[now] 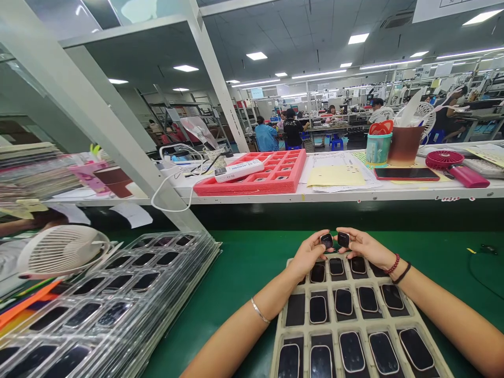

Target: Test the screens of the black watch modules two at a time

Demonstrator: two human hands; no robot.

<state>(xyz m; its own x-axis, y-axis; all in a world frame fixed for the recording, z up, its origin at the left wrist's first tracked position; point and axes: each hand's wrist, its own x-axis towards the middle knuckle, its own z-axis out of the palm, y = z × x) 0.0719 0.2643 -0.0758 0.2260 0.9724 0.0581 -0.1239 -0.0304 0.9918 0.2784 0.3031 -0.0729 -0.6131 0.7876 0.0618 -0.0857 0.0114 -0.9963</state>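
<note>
My left hand [313, 252] pinches a small dark watch-like case [326, 241] between thumb and fingers. Close beside it, a similar dark case [344, 240] is gripped by my right hand [361, 245]. Both are held up over the far edge of a beige compartment tray [329, 329]. Dark rounded rectangular units with light rims lie in most of the tray's visible compartments, such as one unit [317, 309] in the second row. Left of that unit, a compartment [295, 310] shows only a dark lining.
Clear plastic trays [189, 278] holding dark units are stacked at the left, near a white fan [63, 252]. A shelf [334, 196] crosses behind the green bench [236, 262], bearing a red foam tray [291, 178], papers and a phone [407, 174]. People sit farther back.
</note>
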